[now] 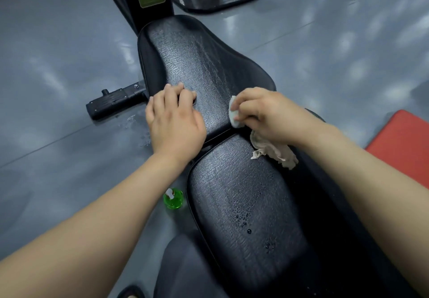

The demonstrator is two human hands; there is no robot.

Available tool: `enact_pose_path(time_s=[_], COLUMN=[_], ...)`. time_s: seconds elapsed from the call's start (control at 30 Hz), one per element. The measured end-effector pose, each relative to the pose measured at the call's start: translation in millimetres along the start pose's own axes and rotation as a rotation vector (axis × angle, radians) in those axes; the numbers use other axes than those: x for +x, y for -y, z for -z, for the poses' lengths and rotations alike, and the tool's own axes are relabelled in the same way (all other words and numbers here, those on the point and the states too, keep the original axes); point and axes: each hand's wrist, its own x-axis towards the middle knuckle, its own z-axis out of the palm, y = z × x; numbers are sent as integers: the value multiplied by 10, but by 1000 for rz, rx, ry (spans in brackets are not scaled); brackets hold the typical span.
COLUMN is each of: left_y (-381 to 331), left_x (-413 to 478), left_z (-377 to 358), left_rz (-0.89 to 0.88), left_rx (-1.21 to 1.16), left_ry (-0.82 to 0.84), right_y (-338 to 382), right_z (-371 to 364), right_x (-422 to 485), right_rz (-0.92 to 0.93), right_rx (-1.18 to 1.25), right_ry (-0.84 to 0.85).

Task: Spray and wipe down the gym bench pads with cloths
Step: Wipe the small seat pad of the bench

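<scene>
A pale cloth [274, 151] is gripped in the right hand [267, 114] and pressed onto the far pad's [197, 54] near right corner, its loose end trailing onto the wet near pad [243, 205]. The left hand [173, 116] is laid, fingers relaxed and holding nothing, on the far pad's near left side. A translucent green spray bottle [173, 198], its fill level not discernible, is stood on the floor [58, 42] just left of the near pad.

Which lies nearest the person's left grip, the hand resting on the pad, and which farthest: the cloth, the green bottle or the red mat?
From the left grip:
1. Cloth, just to its right.
2. Green bottle, down on the floor.
3. Red mat, far right.
</scene>
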Motion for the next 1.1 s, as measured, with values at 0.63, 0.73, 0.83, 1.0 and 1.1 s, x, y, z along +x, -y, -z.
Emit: enact_pose_path(time_s=[0.63, 0.73, 0.83, 1.0, 1.1], left_y=[23, 14, 25, 32, 43], left_x=[-16, -17, -11, -14, -12], left_z=[-20, -29, -33, -37, -38], left_rz=[-16, -22, -16, -38, -33], left_rx=[42, 45, 44, 28, 34], left_ry=[-4, -20, -24, -32, -32], right_y=[-401, -393, 25, -77, -418], right_z=[145, 135, -55, 19, 104], right_x=[58, 83, 222, 245, 280], right_rz=[-457, -512, -288, -271, -538], right_rx=[53, 10, 114, 85, -5], right_ry=[-183, -249, -189, -155, -235])
